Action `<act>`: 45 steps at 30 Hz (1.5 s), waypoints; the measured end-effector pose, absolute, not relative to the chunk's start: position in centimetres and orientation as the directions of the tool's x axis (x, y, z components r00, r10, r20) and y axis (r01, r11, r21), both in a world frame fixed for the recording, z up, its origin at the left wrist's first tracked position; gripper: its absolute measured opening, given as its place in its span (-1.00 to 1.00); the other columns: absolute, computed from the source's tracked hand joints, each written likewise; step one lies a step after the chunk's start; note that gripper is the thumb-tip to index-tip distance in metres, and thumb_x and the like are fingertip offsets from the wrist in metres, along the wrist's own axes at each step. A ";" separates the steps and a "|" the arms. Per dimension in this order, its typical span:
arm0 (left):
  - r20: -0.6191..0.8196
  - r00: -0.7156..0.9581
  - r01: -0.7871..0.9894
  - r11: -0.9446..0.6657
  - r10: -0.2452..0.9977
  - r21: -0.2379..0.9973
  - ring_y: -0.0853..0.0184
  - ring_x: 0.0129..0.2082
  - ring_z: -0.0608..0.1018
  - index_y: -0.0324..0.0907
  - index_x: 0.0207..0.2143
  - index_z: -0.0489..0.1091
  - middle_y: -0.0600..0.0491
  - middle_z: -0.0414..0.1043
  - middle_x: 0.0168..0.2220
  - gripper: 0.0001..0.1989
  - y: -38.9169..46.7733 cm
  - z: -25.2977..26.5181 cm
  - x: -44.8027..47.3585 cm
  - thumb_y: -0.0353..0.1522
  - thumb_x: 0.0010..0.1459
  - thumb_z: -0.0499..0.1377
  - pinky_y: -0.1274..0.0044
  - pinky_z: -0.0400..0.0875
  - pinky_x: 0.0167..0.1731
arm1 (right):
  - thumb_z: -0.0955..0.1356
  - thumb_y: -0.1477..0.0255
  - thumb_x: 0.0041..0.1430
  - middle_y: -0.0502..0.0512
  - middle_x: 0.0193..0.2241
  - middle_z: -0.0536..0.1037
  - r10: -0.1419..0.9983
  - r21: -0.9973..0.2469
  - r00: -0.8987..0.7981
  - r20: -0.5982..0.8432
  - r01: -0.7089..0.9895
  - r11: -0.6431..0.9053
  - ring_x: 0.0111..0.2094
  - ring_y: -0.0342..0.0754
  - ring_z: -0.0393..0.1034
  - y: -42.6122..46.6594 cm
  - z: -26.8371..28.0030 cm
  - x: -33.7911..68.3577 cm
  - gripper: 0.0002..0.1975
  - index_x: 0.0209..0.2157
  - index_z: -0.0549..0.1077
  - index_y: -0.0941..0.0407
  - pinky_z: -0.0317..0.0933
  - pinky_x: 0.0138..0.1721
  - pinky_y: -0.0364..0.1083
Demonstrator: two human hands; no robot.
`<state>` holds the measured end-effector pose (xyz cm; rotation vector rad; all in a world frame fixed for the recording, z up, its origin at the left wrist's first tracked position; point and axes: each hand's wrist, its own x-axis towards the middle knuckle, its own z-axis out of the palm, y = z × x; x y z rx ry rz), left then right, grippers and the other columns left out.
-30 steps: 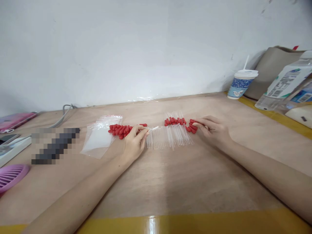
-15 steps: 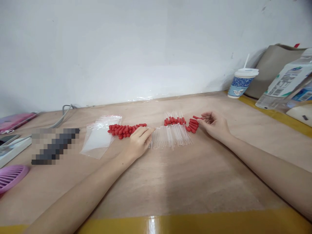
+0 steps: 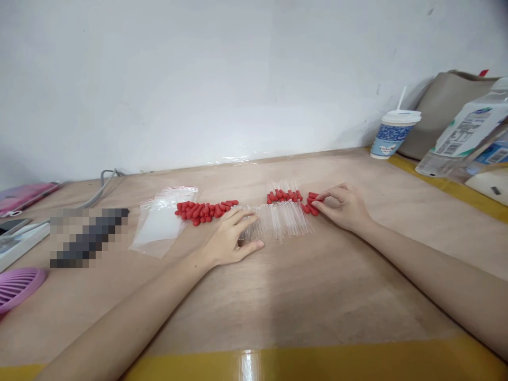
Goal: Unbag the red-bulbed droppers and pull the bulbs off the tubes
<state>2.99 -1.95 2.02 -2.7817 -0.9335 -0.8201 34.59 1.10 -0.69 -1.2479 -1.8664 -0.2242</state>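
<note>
My left hand (image 3: pixel 232 238) rests over the left end of a row of clear glass dropper tubes (image 3: pixel 281 219), thumb and fingers spread apart, with nothing visibly gripped. At the right, my right hand (image 3: pixel 343 206) has thumb and forefinger pinched on a red rubber dropper bulb in a small stack of bulbs (image 3: pixel 311 210); the fingertips partly cover it. A larger pile of red rubber bulbs (image 3: pixel 202 210) lies left of the tubes, close to my left fingers. Behind the tubes, more red bulbs (image 3: pixel 283 196) sit in a row, with clear tubes extending behind them.
Clear zip bags (image 3: pixel 159 225) lie left of the bulb pile. A pixelated dark object (image 3: pixel 91 238), a purple fan (image 3: pixel 19 288) and a grey cable (image 3: pixel 97 196) are farther left. At the back right stand a paper cup (image 3: pixel 392 135), a plastic bottle (image 3: pixel 464 132) and a beige bag (image 3: pixel 424 114).
My left hand has opened, its thumb spreading away from the fingers toward me. My right hand has moved slightly left and down onto the small stack, bringing the held bulb to it.
</note>
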 end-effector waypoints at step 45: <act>0.526 0.557 0.647 -0.733 0.643 0.211 0.15 0.16 0.19 -0.21 0.12 0.10 -0.18 0.04 0.18 -0.48 -1.8 1.6 1.7 -0.23 0.14 0.08 0.27 0.18 0.10 | 0.34 0.32 0.01 0.09 -0.51 0.51 0.921 -0.696 -0.135 0.365 0.617 0.366 -0.50 -0.07 0.35 1.1 5.6 30.8 -0.75 -0.27 0.45 0.16 0.23 -0.47 -0.08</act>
